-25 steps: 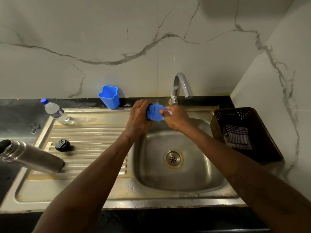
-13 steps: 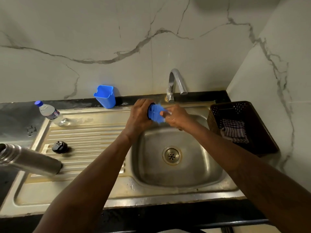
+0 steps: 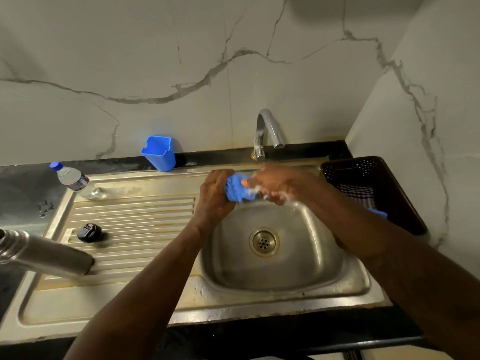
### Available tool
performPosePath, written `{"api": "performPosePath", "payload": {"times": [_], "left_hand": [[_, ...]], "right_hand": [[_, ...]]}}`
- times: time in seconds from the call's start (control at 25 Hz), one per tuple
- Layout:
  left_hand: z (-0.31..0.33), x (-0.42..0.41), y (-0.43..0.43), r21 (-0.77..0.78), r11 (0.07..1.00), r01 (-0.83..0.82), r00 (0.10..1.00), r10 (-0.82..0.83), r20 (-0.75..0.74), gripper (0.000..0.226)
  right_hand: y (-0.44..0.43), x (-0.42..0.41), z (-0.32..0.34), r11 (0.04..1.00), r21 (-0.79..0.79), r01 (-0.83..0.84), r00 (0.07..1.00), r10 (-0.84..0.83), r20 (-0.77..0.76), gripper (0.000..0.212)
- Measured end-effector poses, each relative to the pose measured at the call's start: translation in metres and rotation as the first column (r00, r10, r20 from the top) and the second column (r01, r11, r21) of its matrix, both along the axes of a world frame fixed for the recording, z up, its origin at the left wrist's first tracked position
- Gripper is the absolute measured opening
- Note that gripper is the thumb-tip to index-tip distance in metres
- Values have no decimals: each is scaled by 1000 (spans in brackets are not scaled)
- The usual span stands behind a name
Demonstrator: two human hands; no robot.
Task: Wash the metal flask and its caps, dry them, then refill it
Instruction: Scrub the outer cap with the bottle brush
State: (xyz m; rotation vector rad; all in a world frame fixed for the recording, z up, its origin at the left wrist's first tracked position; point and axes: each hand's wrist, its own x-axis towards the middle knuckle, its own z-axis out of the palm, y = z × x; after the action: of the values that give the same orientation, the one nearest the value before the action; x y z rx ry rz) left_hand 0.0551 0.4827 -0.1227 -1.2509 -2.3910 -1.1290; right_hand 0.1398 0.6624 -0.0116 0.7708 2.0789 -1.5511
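Note:
The metal flask (image 3: 44,254) lies on its side at the left end of the drainboard, its open neck pointing left. A black cap (image 3: 89,232) sits on the drainboard ridges beside it. Over the back of the sink basin (image 3: 298,279), my left hand (image 3: 213,197) is closed around something mostly hidden by its fingers, which earlier showed as a dark cap. A blue bristly scrubber (image 3: 235,189) is pressed against it. My right hand (image 3: 275,185), foamy and blurred, grips the scrubber's other end just below the tap (image 3: 266,131).
A small water bottle (image 3: 75,180) lies at the drainboard's back left. A blue plastic holder (image 3: 158,153) stands against the wall. At the right, a dark perforated basket (image 3: 389,178) holds a checked cloth (image 3: 359,194).
Both hands stay over the basin with the scrubber between them. The right hand is now blurred with motion and shows more foam. The camera view has dipped slightly.

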Motion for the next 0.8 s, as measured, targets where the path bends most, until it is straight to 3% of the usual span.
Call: {"api": "performPosePath", "payload": {"times": [0.08, 0.2, 0.24, 0.36, 0.44, 0.48, 0.52, 0.6, 0.64, 0.72, 0.8], "left_hand": [[12, -6, 3, 55, 998, -11, 1000, 12, -25, 56], [22, -13, 11, 38, 999, 3, 996, 0, -84, 60], [18, -11, 11, 30, 999, 11, 997, -9, -73, 60], [5, 1, 5, 68, 998, -18, 999, 21, -42, 56], [15, -7, 8, 106, 992, -63, 997, 68, -46, 54], [22, -13, 11, 118, 991, -62, 994, 71, -79, 52], [27, -16, 14, 120, 991, -64, 991, 77, -112, 52], [31, -16, 20, 75, 996, -44, 992, 53, -114, 55], [27, -17, 19, 40, 999, -18, 995, 22, -93, 57], [11, -11, 12, -14, 1000, 11, 1000, -12, -19, 59], [5, -10, 3, -7, 1000, -27, 994, 28, 107, 55]], "right_hand": [[2, -2, 0, 996, -12, 87, 995, -87, -42, 44], [-13, -4, -7, 944, 317, 97, 994, -77, -73, 39], [-12, -3, -8, 945, 323, 56, 998, -52, -21, 37], [2, 2, 10, 999, -5, -48, 996, 48, 73, 37], [7, -1, 11, 977, -199, 77, 997, -70, 42, 39], [4, -4, 8, 973, -171, 156, 987, -161, -10, 38], [-3, -8, 4, 980, -24, 199, 975, -201, -100, 37], [-8, -13, -5, 890, 444, 107, 978, -13, -210, 38], [-8, -12, -7, 846, 531, 43, 983, 59, -174, 40], [-3, -6, -2, 907, 415, -76, 993, 106, -49, 41], [8, 6, 7, 955, 286, -83, 996, 83, 11, 40]]}}
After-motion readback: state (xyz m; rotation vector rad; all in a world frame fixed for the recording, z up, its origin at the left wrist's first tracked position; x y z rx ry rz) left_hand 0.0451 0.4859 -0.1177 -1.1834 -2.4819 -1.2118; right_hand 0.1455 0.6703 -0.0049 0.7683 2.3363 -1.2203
